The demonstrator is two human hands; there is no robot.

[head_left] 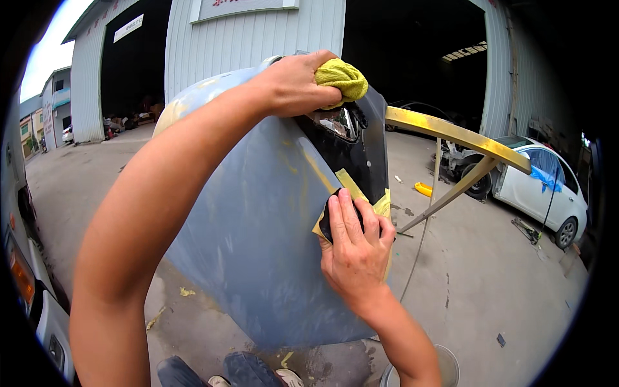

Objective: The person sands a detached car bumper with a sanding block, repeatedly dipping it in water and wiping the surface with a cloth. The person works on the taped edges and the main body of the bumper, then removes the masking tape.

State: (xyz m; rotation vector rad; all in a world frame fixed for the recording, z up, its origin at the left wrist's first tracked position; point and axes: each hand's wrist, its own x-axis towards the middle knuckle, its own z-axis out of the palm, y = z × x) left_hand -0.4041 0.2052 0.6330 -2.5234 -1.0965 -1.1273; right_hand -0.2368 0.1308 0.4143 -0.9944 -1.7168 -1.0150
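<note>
A large blue-grey car body panel (pixel 258 213) with yellowish filler streaks stands in front of me. At its top, my left hand (pixel 300 84) is closed round a bunched yellow-green cloth (pixel 345 79). Lower down, my right hand (pixel 354 248) presses a black sanding block (pixel 326 227) against the panel's right edge. A yellowish sheet, which looks like sandpaper, shows at the block's left side. Right beside the block, yellow masking tape (pixel 349 184) runs along the border of a glossy black section (pixel 351 155). The block's underside is hidden.
A yellow-topped metal stand (pixel 464 137) juts out right of the panel. A bucket (pixel 449 366) sits at the lower right by my forearm. A white car (pixel 538 180) is parked at right, another vehicle (pixel 48 316) at left. A yellow object (pixel 423 189) lies on the concrete.
</note>
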